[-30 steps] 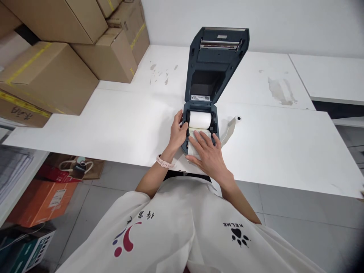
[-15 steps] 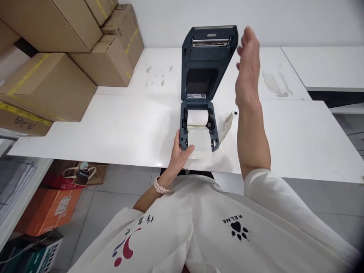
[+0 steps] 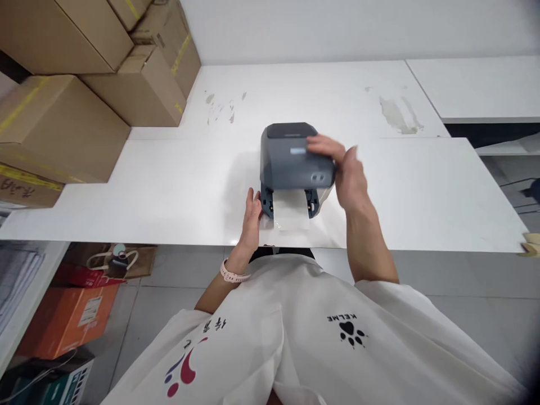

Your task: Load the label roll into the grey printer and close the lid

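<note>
A dark grey label printer (image 3: 287,169) stands near the front edge of the white table (image 3: 177,191), its lid lowered nearly onto the base. White label paper (image 3: 289,215) sticks out of its front slot. My right hand (image 3: 343,171) lies on the lid's right side, fingers stretched across the top. My left hand (image 3: 252,216) rests against the printer's front left corner, fingers extended beside the paper. A pink watch is on my left wrist.
Several cardboard boxes (image 3: 84,84) are stacked at the table's back left. An orange box (image 3: 63,318) and a bag (image 3: 113,260) sit on the floor under the left side. A second white table (image 3: 476,84) adjoins at the right.
My right hand rose from the paper to the raised lid and brought it down over the roll. My left hand stayed at the printer's front left.
</note>
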`<state>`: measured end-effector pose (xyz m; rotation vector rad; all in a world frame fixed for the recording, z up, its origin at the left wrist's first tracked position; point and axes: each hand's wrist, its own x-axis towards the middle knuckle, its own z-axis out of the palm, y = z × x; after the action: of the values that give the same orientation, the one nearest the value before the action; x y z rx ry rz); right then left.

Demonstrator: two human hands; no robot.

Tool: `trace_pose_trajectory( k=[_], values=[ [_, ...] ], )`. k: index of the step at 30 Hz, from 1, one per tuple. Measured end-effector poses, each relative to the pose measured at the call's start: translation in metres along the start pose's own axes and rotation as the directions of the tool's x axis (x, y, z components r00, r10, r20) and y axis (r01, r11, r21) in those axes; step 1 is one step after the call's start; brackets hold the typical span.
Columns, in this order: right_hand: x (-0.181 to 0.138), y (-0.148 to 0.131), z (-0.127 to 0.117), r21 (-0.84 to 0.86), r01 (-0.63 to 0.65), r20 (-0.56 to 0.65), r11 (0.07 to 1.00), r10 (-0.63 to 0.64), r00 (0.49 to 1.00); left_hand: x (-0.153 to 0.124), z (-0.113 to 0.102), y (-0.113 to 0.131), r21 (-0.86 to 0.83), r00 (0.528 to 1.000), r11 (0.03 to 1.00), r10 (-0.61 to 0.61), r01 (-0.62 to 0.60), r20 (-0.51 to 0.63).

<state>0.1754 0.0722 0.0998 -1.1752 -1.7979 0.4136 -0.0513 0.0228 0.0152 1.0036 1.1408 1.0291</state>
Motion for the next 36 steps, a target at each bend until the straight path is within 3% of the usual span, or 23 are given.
trace_pose_trajectory(
  k=[4,10,13,17,22,27,31,33,35,36],
  values=[
    [-0.040,-0.006,0.017,-0.194,-0.014,0.062,0.981,0.027,0.998,0.007,0.010,0.004,0.030,0.998,1.000,-0.008,0.009,-0.055],
    [-0.061,0.004,0.039,-0.320,-0.076,0.038,0.944,0.093,0.995,0.013,0.024,0.012,0.058,0.995,0.997,0.060,-0.055,-0.080],
    [-0.069,0.011,0.042,-0.329,-0.069,0.049,0.942,0.090,0.995,0.015,0.026,0.009,0.038,0.992,0.997,0.069,-0.065,-0.108],
    [-0.075,0.014,0.043,-0.274,-0.070,0.038,0.959,0.083,0.996,0.018,0.028,-0.004,0.103,0.976,0.982,0.173,-0.161,-0.129],
    [-0.075,0.016,0.049,-0.214,-0.073,-0.029,0.974,0.068,0.997,0.026,0.033,-0.017,0.240,0.920,0.930,0.331,-0.280,-0.210],
    [-0.075,0.020,0.054,-0.236,-0.087,-0.015,0.968,0.086,0.996,0.013,0.024,-0.010,0.175,0.955,0.957,0.259,-0.233,-0.148],
    [-0.075,0.023,0.055,-0.089,-0.028,-0.089,0.996,0.020,0.996,-0.021,0.014,-0.011,0.273,0.899,0.951,0.243,-0.146,-0.364],
    [-0.075,0.024,0.056,-0.055,-0.023,-0.108,0.998,0.017,0.994,-0.032,0.013,-0.012,0.216,0.949,0.974,0.134,-0.073,-0.286],
    [-0.074,0.023,0.056,-0.049,-0.020,-0.116,0.999,0.014,0.993,-0.036,0.014,-0.010,0.109,0.994,0.991,-0.062,0.071,-0.088],
    [-0.074,0.023,0.057,-0.049,-0.018,-0.120,0.999,0.012,0.993,-0.035,0.016,-0.008,0.057,0.988,0.987,-0.152,0.151,0.005]
  ],
)
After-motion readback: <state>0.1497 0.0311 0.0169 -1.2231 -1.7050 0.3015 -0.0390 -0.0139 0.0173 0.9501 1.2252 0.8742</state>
